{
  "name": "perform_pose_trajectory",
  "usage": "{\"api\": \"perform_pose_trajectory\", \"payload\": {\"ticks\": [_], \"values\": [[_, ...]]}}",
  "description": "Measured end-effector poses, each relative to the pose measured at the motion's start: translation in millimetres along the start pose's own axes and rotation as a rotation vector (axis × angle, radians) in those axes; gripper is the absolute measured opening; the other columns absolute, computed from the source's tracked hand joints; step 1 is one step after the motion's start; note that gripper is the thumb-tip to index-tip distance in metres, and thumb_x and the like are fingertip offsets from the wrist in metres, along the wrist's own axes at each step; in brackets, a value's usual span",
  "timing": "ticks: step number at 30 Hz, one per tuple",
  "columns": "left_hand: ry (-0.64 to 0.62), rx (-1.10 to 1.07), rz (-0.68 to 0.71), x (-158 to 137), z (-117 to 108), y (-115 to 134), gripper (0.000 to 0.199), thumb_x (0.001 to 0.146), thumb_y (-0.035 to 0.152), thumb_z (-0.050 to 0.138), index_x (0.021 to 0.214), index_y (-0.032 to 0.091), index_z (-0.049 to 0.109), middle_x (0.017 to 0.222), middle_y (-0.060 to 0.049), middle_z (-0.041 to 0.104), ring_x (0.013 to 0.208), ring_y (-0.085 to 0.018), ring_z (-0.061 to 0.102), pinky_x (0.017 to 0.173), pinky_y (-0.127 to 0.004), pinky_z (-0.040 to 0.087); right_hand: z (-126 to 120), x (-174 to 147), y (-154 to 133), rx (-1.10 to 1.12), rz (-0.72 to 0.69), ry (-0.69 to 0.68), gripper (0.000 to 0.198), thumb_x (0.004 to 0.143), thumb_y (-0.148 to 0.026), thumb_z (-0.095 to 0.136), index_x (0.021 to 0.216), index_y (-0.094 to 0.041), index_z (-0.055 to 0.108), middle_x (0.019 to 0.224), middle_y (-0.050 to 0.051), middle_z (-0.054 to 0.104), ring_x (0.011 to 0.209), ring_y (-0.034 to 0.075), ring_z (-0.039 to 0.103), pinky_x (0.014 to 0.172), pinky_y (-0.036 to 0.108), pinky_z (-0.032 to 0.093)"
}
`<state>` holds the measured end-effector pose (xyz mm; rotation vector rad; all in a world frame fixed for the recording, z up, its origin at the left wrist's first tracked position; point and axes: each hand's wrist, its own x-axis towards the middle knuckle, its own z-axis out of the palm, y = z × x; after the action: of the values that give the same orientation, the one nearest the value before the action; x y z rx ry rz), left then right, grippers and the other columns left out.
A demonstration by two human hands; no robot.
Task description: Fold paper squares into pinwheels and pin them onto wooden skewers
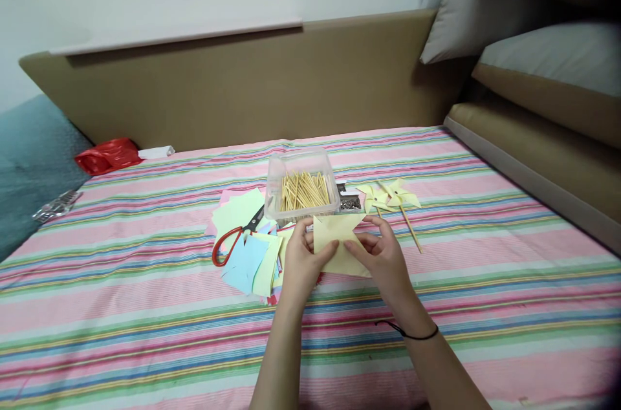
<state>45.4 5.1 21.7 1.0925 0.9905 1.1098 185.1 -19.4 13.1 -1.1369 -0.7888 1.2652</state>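
Observation:
A square of pale yellow paper (pixel 339 261) is held up between my two hands, with slits running in from its corners. My left hand (pixel 305 251) pinches its left side, thumb on the front face. On the right side, my right hand (pixel 383 251) grips it the same way, its fingers behind the sheet. Just beyond the paper stands a clear plastic box (pixel 274 187) of thin wooden sticks (pixel 305 190). Red-handled scissors (pixel 228 248) lie left of my hands on blue paper pieces (pixel 247 261) and light green sheets (pixel 237 213).
Two yellow paper pinwheels (pixel 398 193) on sticks lie to the right of the box. Beside them is a small case of dark metal bits (pixel 350 203). A red plastic bag (pixel 111 156) sits far left. The striped cloth (pixel 169 332) meets a brown backboard (pixel 242 93) and cushions (pixel 548 74).

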Motion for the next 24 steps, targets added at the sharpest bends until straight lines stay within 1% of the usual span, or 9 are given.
{"api": "perform_pose_trajectory", "payload": {"ticks": [6, 12, 18, 21, 24], "values": [[0.011, 0.023, 0.011, -0.2, 0.7, -0.2, 0.041, 0.071, 0.029, 0.072, 0.102, 0.02, 0.047, 0.082, -0.004, 0.073, 0.07, -0.02, 0.069, 0.063, -0.029, 0.053, -0.1, 0.7, 1.8, -0.011, -0.013, 0.006, 0.06, 0.064, -0.036, 0.079, 0.111, -0.028, 0.043, 0.082, 0.001, 0.073, 0.07, 0.022, 0.069, 0.059, 0.029, 0.053], [0.0, 0.008, 0.001, -0.9, 2.5, 0.1, 0.04, 0.069, 0.028, 0.073, 0.099, 0.02, 0.049, 0.083, -0.004, 0.073, 0.074, -0.021, 0.069, 0.065, -0.029, 0.053, 0.7, 1.5, 2.8, -0.041, -0.053, 0.038, 0.058, 0.064, -0.033, 0.078, 0.109, -0.027, 0.043, 0.08, -0.001, 0.07, 0.073, 0.02, 0.068, 0.062, 0.029, 0.052], [-0.011, -0.019, -0.01, -0.6, 3.3, 0.0, 0.039, 0.069, 0.028, 0.074, 0.099, 0.02, 0.05, 0.086, -0.005, 0.072, 0.077, -0.02, 0.068, 0.068, -0.03, 0.053, 0.6, 1.7, 2.7, -0.03, -0.032, 0.041, 0.06, 0.063, -0.033, 0.079, 0.109, -0.027, 0.042, 0.08, -0.001, 0.07, 0.074, 0.021, 0.068, 0.063, 0.03, 0.053], [0.038, -0.053, 0.015, 0.2, 2.8, 3.0, 0.035, 0.07, 0.031, 0.073, 0.096, 0.019, 0.053, 0.086, -0.004, 0.07, 0.078, -0.018, 0.066, 0.071, -0.028, 0.051, 0.1, 1.2, 2.0, -0.025, -0.03, 0.045, 0.061, 0.063, -0.032, 0.079, 0.111, -0.027, 0.041, 0.081, -0.001, 0.07, 0.073, 0.02, 0.068, 0.063, 0.03, 0.053], [0.161, 0.001, 0.074, 1.2, -0.5, 6.1, 0.025, 0.073, 0.036, 0.069, 0.088, 0.018, 0.06, 0.08, -0.001, 0.067, 0.075, -0.014, 0.062, 0.069, -0.023, 0.047, -0.1, 0.6, 0.3, -0.022, -0.014, 0.037, 0.062, 0.063, -0.032, 0.079, 0.112, -0.027, 0.041, 0.082, 0.0, 0.07, 0.074, 0.021, 0.068, 0.065, 0.032, 0.053]]}}
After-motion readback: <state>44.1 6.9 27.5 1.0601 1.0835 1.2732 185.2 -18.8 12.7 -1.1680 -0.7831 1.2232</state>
